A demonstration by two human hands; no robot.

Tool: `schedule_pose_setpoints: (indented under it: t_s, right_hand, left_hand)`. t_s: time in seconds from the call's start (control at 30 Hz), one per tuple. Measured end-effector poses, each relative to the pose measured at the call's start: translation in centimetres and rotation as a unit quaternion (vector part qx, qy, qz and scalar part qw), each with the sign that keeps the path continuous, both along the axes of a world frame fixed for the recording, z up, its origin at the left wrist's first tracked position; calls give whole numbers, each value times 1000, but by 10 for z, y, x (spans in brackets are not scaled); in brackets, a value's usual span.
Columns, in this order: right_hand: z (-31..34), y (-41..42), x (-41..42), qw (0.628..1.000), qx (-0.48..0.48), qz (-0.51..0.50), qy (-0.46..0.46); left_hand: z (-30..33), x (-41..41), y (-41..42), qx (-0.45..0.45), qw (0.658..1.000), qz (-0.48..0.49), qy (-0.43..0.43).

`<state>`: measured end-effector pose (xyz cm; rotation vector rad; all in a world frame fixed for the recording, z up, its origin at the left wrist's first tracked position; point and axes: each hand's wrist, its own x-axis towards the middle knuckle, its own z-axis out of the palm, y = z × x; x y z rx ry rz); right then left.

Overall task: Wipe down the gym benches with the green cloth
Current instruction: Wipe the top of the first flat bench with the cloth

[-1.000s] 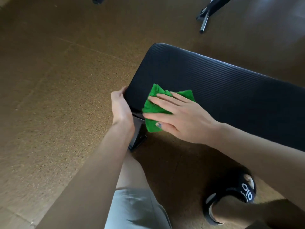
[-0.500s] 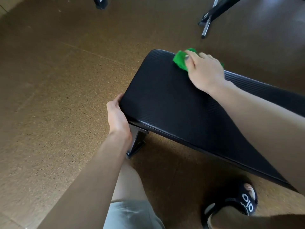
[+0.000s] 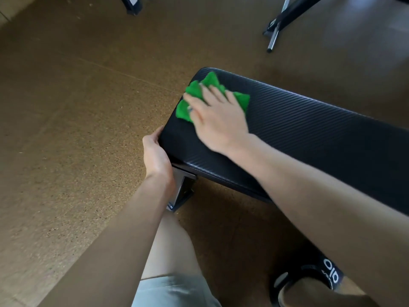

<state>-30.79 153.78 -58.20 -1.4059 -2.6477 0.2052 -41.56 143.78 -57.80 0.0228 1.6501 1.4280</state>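
R hand is pressing flat, fingers straight, on the green cloth at the near-left end of the black ribbed desk. L hand is gripping the desk's corner edge. Brown speckled floor is lying all round; metal stand far back.

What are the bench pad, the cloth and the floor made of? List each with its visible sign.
Bench pad: likely vinyl or faux leather, black, fine diagonal ribbing with a dull sheen.
Green cloth: probably microfibre or terry, fuzzy and crumpled.
Floor: looks like cork or rubber granulate, brown and speckled.
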Motion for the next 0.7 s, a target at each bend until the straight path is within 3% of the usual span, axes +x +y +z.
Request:
schedule_pose_setpoints:
  t_s: [0.17, 0.33, 0.47, 0.57, 0.63, 0.67, 0.7]
  right_hand:
    - [-12, -32, 0, 989, 67, 111, 65]
    - [-6, -37, 19, 978, 14, 197, 65]
    - [5, -56, 43, 972, -63, 212, 73]
    - [25, -80, 62, 968, -135, 184, 105]
    - [57, -88, 67, 951, -253, 82, 158]
    - [77, -89, 66, 922, -333, -10, 194]
    - [100, -88, 64, 868, -421, -115, 236]
  left_hand:
    - [-7, -2, 0, 15, 1000, -2, 18]
    - [-1, -6, 1, -15, 998, -43, 33]
    - [35, -7, -8, -100, 990, -97, 36]
    - [82, -3, -25, -135, 986, -77, 62]
    - [123, 2, -36, -162, 983, -70, 53]
    - [145, 4, -41, -170, 982, -76, 44]
    - [164, 6, -46, -176, 980, -85, 34]
